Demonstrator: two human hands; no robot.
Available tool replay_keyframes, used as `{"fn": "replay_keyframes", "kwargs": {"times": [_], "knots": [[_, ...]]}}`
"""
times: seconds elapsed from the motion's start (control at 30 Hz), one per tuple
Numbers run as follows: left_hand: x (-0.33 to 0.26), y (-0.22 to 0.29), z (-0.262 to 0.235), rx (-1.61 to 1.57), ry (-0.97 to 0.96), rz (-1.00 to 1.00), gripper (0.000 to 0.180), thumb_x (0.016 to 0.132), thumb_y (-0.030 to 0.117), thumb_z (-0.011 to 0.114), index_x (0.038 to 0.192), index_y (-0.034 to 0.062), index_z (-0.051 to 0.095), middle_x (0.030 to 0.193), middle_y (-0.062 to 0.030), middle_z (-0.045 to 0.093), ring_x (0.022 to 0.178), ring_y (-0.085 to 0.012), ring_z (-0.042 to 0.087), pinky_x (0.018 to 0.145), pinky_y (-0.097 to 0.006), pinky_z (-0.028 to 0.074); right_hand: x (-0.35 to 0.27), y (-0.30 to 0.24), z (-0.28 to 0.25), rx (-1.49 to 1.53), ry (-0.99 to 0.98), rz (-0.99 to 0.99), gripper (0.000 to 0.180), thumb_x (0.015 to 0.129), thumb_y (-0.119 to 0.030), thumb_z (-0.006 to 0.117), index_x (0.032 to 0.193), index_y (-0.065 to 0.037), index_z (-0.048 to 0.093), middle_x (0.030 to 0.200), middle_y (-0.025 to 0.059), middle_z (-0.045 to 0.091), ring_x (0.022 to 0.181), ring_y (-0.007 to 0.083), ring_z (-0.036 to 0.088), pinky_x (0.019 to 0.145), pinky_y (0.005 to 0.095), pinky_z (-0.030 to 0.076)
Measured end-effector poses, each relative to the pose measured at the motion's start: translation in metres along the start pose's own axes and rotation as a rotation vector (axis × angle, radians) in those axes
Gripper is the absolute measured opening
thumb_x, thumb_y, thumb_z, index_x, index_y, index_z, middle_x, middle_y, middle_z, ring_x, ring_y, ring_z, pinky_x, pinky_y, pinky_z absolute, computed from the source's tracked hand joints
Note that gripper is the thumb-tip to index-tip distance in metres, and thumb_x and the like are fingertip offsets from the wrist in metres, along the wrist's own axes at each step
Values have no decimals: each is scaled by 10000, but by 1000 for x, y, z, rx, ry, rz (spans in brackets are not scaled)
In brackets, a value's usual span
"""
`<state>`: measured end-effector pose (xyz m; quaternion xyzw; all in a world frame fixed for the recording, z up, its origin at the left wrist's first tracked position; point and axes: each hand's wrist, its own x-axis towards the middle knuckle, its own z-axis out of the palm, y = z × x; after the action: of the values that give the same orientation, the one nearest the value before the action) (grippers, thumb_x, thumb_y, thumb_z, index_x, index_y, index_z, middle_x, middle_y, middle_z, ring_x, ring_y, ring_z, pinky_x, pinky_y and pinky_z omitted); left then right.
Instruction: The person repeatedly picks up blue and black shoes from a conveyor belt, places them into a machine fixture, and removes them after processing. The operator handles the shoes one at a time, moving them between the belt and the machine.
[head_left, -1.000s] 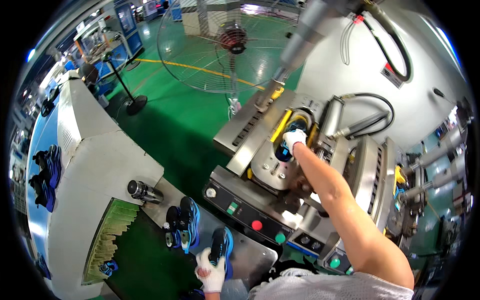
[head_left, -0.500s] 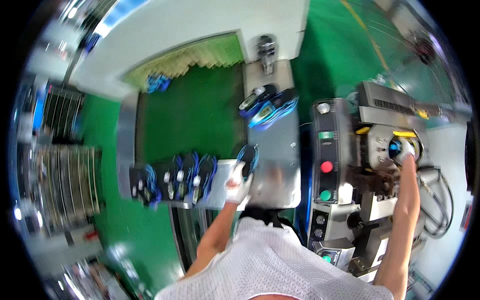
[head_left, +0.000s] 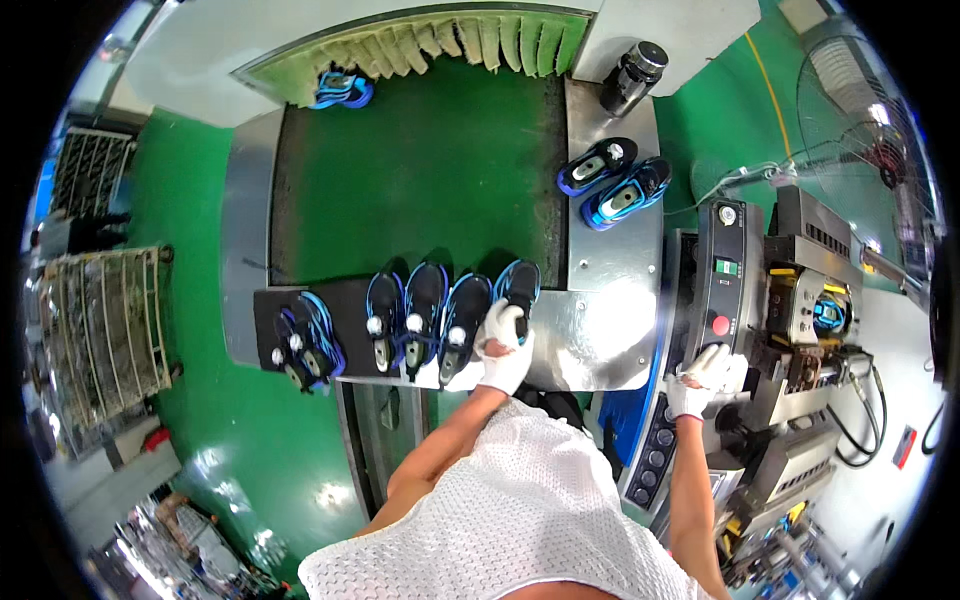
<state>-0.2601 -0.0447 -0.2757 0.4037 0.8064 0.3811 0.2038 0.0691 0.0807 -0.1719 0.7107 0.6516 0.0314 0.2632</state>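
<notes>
Row of blue-and-black shoes (head_left: 430, 320) is lined up at the near edge of the green conveyor belt (head_left: 420, 170) – left hand (head_left: 505, 350) grips the rightmost shoe (head_left: 518, 290), not released. Right hand (head_left: 705, 375) rests flat by the red button (head_left: 719, 325). Half a second ago it was up at the press – two more shoes (head_left: 612, 180) wait on the steel tabletop (head_left: 610, 330)

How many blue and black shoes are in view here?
About 9: two at the conveyor's far end, two on the steel ledge, four or five in the near row, rightmost under the left hand. Overlaps may hide some.
</notes>
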Motion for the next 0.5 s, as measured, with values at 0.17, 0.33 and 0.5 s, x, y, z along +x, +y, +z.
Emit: {"fn": "replay_keyframes", "kwargs": {"times": [0.17, 0.33, 0.5], "knots": [[21, 8, -47, -88, -322, -1, 682, 786, 277, 825, 1337, 57, 490, 1412, -269, 454, 1311, -466, 455, 1103, -516, 391, 9, 0, 27, 102, 119, -24, 1218, 694, -467, 808, 1585, 70, 173, 1645, 300, 165, 1545, 449, 98, 1262, 519, 79], [182, -41, -115, -78, -157, 212, 568, 862, 232, 754, 1329, -15, 547, 1391, -253, 525, 1305, -425, 504, 1117, -484, 402, -27, 12, 76, 58, 111, 40, 790, 905, -559, 590, 1461, -15, 457, 1679, 219, 185, 1495, 348, 313, 1139, 475, 280], [426, -160, -187, 351, 334, 299, 655, 895, 178, 707, 1425, -69, 410, 1419, -271, 483, 1302, -440, 486, 1113, -484, 403, -85, -1, 115, 134, -50, 102, 840, 901, -591, 587, 1466, 18, 466, 1648, 214, 271, 1462, 335, 375, 1122, 490, 304]]}}
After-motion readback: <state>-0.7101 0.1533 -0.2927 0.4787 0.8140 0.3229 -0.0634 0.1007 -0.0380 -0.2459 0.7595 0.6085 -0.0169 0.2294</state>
